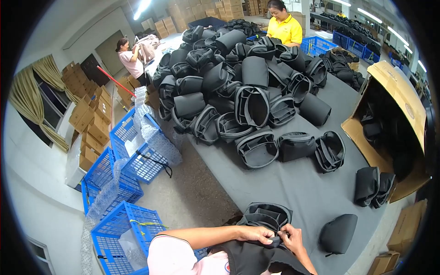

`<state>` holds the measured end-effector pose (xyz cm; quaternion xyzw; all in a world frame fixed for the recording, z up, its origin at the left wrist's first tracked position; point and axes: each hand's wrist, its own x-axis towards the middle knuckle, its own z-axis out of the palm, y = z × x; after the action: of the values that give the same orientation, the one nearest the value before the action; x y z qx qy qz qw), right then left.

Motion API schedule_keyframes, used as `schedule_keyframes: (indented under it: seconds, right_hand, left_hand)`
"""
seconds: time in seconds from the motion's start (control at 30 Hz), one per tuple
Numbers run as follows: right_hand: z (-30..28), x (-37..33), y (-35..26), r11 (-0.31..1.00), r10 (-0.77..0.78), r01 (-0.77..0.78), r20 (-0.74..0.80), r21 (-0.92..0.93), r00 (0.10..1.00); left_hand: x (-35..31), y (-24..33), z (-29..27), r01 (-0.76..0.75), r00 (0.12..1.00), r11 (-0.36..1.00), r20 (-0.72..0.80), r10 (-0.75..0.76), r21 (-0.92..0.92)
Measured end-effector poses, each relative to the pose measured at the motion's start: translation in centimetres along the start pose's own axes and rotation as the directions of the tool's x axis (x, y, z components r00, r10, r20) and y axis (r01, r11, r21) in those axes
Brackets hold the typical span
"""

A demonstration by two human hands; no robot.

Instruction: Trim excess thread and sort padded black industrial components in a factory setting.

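Observation:
At the near edge of the grey-covered table, an open black padded pouch with inner dividers lies against my front. My left hand is closed on its near edge. Close beside it, my right hand pinches the same edge, thumb and fingers together. Whatever small part lies between the fingertips is hidden. Right of my hands rests a closed black pouch, apart from them. Farther up the table stand another open pouch, a closed-looking pouch and an open divided pouch.
A large heap of black pouches covers the far table. At right, an open cardboard box holds dark items, with two pouches before it. Blue crates and bubble wrap stand left. Two people work beyond.

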<state>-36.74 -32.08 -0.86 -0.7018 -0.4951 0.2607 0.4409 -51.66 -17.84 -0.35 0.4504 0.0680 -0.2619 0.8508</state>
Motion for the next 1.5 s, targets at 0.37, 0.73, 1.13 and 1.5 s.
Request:
schedule_keyframes:
  seconds: [0.37, 0.73, 1.13, 1.5]
  right_hand:
    - [0.0, -0.9, -2.6, 0.980, 0.096, 0.030, -0.593, 0.198, 0.800]
    - [-2.6, -2.9, -2.7, 0.963, 0.270, -0.250, -0.322, 0.101, 0.907]
    - [-2.5, -3.0, -3.0, 0.984, 0.016, -0.063, -0.269, -0.169, 0.963]
    - [-2.1, -1.2, -3.5, 0.999, 0.046, -0.039, -0.323, 0.029, 0.945]
  left_hand:
    - [2.1, -0.4, 1.2, -0.208, 0.872, 0.962, -0.412, 0.265, 0.178]
    - [2.9, 1.6, 2.4, -0.295, 0.787, 0.955, -0.567, 0.242, -0.002]
    - [2.5, 0.7, 3.2, -0.262, 0.810, 0.962, -0.522, 0.265, 0.082]
    - [1.9, 1.3, 2.3, -0.240, 0.752, 0.947, -0.575, 0.322, 0.215]
